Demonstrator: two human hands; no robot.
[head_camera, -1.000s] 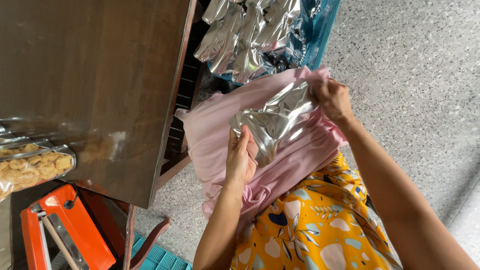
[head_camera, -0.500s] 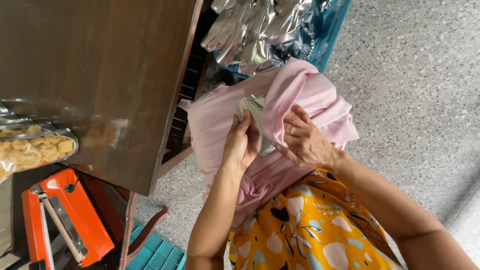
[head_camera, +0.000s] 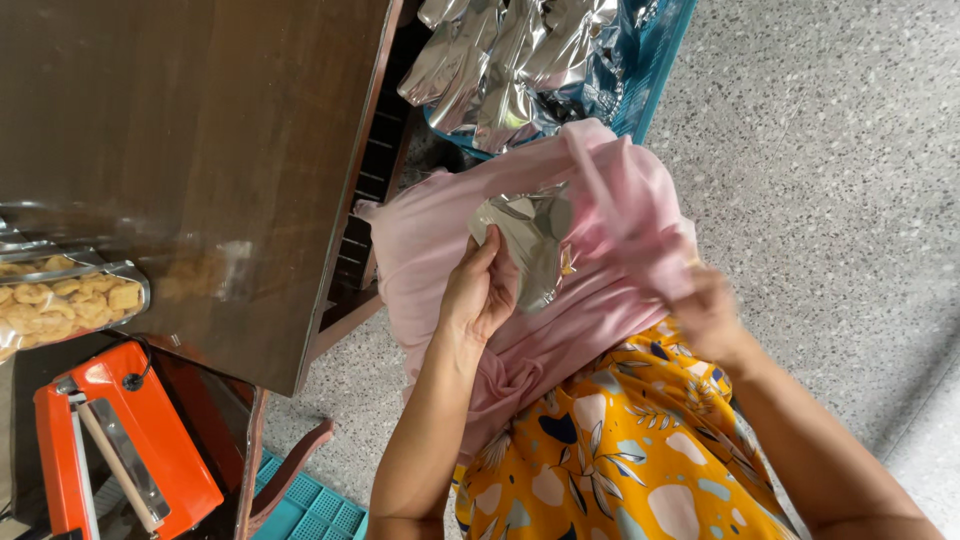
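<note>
My left hand (head_camera: 480, 290) grips a crumpled silver foil pouch (head_camera: 530, 240) that lies in a pink cloth (head_camera: 440, 240) spread over my lap. My right hand (head_camera: 705, 310) is closed on a fold of that pink cloth at its right side and pulls it outward; the hand is blurred. The cloth wraps partly around the pouch. Below the cloth shows my yellow flowered garment (head_camera: 610, 450).
A dark wooden table (head_camera: 200, 150) fills the upper left. On it stands a clear container of fried snacks (head_camera: 60, 305) and, lower, an orange heat sealer (head_camera: 120, 450). A blue crate (head_camera: 650, 70) holds several silver pouches (head_camera: 500, 60). Speckled floor lies to the right.
My right hand left the top of the pouch and moved down to the right, dragging a fold of the pink cloth. My left hand stayed on the pouch.
</note>
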